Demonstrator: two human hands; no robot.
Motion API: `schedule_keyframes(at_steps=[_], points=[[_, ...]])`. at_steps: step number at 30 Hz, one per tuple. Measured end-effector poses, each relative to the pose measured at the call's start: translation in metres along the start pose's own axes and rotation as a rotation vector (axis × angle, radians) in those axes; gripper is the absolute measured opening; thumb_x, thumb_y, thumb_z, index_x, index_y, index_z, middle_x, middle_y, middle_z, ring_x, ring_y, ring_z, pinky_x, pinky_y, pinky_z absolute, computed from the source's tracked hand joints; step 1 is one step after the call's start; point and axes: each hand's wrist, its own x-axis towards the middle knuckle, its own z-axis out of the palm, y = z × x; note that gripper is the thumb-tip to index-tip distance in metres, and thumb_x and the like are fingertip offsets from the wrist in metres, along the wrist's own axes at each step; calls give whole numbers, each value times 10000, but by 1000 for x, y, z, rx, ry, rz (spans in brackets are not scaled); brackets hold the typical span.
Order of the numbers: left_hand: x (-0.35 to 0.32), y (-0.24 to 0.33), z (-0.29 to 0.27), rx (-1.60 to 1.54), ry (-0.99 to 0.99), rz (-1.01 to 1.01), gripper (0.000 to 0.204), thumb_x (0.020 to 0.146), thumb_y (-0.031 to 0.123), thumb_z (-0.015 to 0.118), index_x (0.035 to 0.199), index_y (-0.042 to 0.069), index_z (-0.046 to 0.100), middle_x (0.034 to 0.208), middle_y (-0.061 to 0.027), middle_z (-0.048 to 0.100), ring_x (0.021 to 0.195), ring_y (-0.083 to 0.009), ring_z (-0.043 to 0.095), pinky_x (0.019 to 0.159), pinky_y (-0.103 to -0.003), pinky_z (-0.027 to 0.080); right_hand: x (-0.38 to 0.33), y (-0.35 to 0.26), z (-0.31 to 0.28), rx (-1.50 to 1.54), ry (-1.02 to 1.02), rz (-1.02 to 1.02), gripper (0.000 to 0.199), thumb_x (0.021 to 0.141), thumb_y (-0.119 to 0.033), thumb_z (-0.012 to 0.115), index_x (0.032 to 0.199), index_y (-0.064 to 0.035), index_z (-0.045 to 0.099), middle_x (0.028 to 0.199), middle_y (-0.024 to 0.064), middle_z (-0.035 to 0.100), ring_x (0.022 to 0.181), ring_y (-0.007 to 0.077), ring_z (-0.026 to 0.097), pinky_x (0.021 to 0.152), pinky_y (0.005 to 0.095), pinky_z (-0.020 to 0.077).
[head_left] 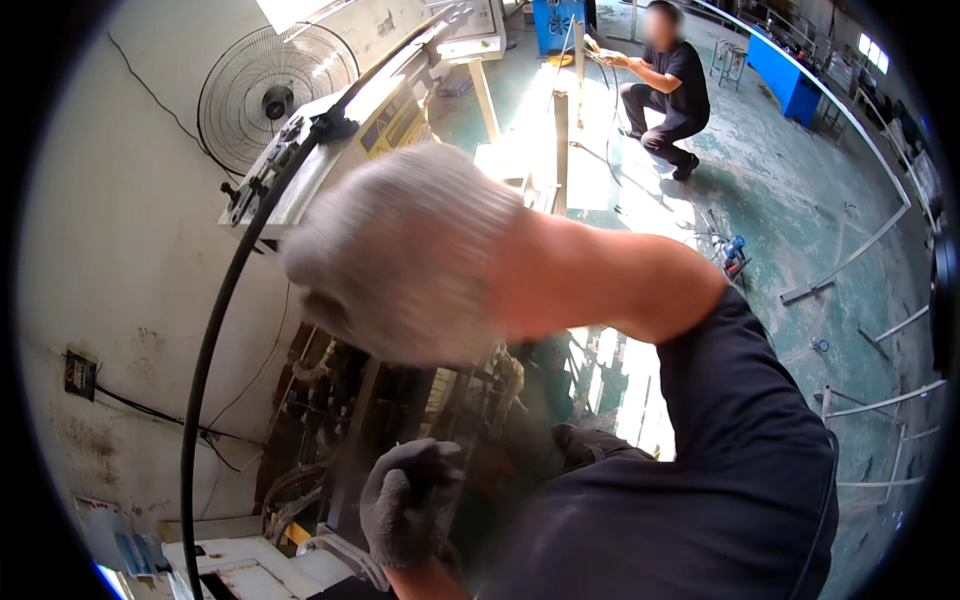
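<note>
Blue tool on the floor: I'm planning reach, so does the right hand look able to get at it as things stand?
Probably not: the blue tool lies on the floor, beyond the right forearm, while the right hand is raised and extended the other way.

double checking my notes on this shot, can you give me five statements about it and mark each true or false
1. The right hand is higher in the picture than the left hand. True.
2. Both hands are ungloved. False: both wear grey gloves.
3. A round fan is by the wall. True.
4. The other person is standing upright. False: that person is crouching.
5. The floor is bright red. False: the floor is green and worn.
</note>
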Motion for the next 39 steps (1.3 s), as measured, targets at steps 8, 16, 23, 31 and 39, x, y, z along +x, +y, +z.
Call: schedule_keyframes(at_steps=[8,16,23,31,39], points=[[4,-37,74,363,-670,-725,403,1026,206,723,1330,-57,696,1214,-106,753,1135,-171,682,1007,-315,535,-181,-145,-101,95,-44,418,250,796,-307,724,870,-69,704,880,85,721,728,244,722,622,382,591],[-19,-76,160,429,-599,-733,319,1031,180,685,1284,-9,721,1211,-94,751,1086,-164,690,946,-296,561,-283,-136,-143,392,70,524,224,991,-266,616,1009,-89,751,1027,106,747,942,216,729,791,373,602],[-17,-172,236,590,-667,-533,305,1024,202,714,1239,-14,710,1144,-94,762,1048,-186,720,904,-325,579,-450,-66,-22,209,-8,704,567,900,-276,768,1409,-69,627,1052,132,732,960,351,728,816,463,587],[-29,-283,281,218,-1155,-684,564,1121,323,566,1547,-41,497,1466,-191,613,1339,-283,614,1114,-382,497,-549,-114,83,791,784,1332,1184,902,-839,591,1741,-172,88,1745,269,232,1353,387,610,1062,466,537],[-117,-301,342,293,-1862,-785,856,1048,557,651,1618,-34,409,1601,-140,507,1453,-257,503,1217,-391,401,-577,-240,107,235,862,1740,1287,800,-884,631,1734,-143,146,1772,291,83,1625,427,211,1236,482,378]])
